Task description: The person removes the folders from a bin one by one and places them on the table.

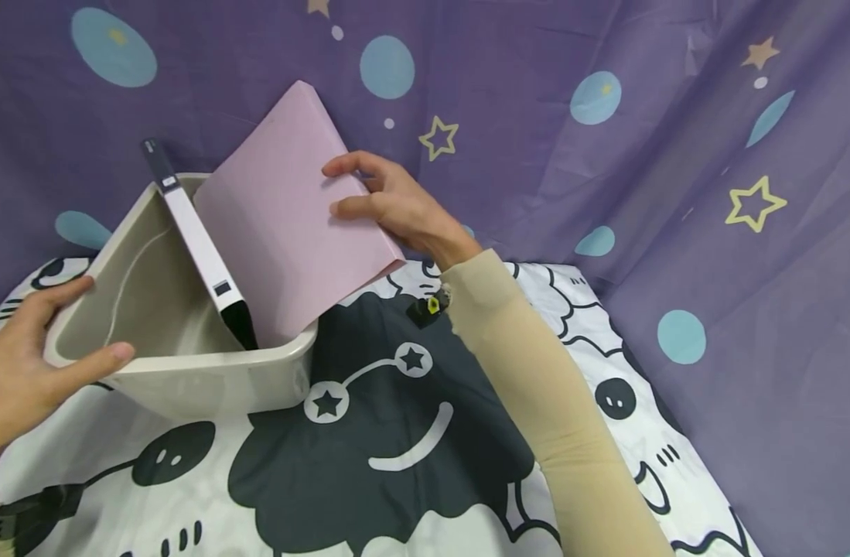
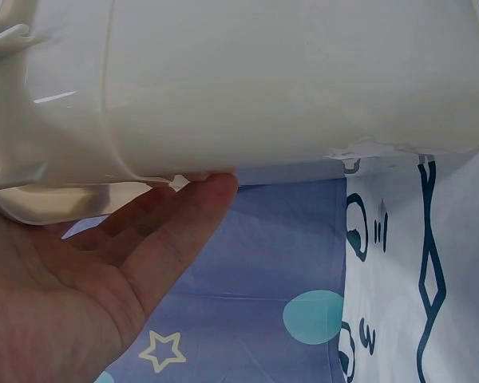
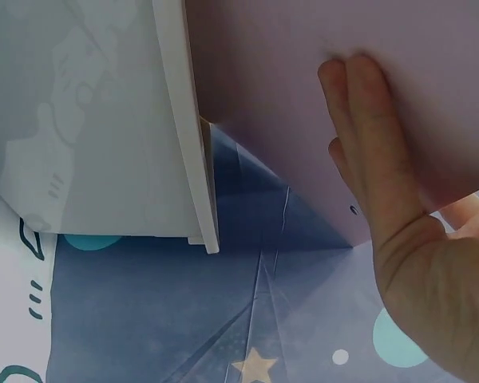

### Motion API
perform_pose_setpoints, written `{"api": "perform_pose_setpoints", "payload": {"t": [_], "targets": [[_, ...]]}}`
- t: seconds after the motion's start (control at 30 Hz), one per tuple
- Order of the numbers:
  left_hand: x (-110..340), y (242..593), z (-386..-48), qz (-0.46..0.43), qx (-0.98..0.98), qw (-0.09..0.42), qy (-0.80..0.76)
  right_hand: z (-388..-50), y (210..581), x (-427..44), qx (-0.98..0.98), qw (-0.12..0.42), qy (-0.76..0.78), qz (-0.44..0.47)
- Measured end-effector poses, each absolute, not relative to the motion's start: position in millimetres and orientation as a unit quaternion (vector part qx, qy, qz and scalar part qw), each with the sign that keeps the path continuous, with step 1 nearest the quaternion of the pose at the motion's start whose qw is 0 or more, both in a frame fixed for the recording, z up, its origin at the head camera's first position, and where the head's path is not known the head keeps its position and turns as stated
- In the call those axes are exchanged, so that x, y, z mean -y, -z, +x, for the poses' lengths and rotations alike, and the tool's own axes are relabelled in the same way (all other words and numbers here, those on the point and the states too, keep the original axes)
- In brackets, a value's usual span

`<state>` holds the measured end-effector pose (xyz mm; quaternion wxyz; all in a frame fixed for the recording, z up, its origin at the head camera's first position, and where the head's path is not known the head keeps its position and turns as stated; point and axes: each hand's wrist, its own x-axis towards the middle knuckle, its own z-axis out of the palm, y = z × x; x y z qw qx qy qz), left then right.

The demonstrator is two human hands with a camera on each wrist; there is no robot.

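A pale grey plastic bin (image 1: 209,387) stands on the patterned cloth at the left of the head view. My left hand (image 1: 31,371) grips its near left corner, thumb on the front rim; in the left wrist view, fingers (image 2: 188,215) lie under the rim, outside the wall. A pink folder (image 1: 278,201) leans tilted, its lower part inside the bin and its upper corner sticking out. My right hand (image 1: 404,201) holds the folder by its right edge, with fingers (image 3: 383,152) flat against its other face. A long white bar with black ends (image 1: 202,240) lies slanted in the bin, left of the folder.
Behind the bin hangs a purple curtain (image 1: 508,116) with stars and blue dots. The cloth (image 1: 397,433) below carries black and white cartoon figures. A small black piece with a yellow part (image 1: 428,306) shows beside my right cuff.
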<state>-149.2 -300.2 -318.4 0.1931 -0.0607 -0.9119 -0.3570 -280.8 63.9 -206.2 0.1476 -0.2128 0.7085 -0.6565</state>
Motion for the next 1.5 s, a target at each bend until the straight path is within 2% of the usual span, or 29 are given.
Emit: {"api": "perform_pose_setpoints", "payload": {"t": [0.13,0.37,0.6,1.1,1.5], "targets": [[300,319,-149,-0.054,0.910,0.195,0.363,-278,207,-64,-0.704,0.139,0.662,-0.216],[306,323,-147,-0.056,0.898,0.235,0.369,-279,206,-56,-0.696,0.137,0.668,-0.225],[304,324,-144,-0.055,0.889,0.248,0.381,-281,206,-56,-0.705,0.128,0.659,-0.227],[304,317,-144,-0.041,0.905,0.203,0.372,-278,204,-64,-0.695,0.117,0.666,-0.243],[302,316,-140,-0.039,0.911,0.195,0.361,-278,205,-67,-0.691,0.117,0.670,-0.245]]}}
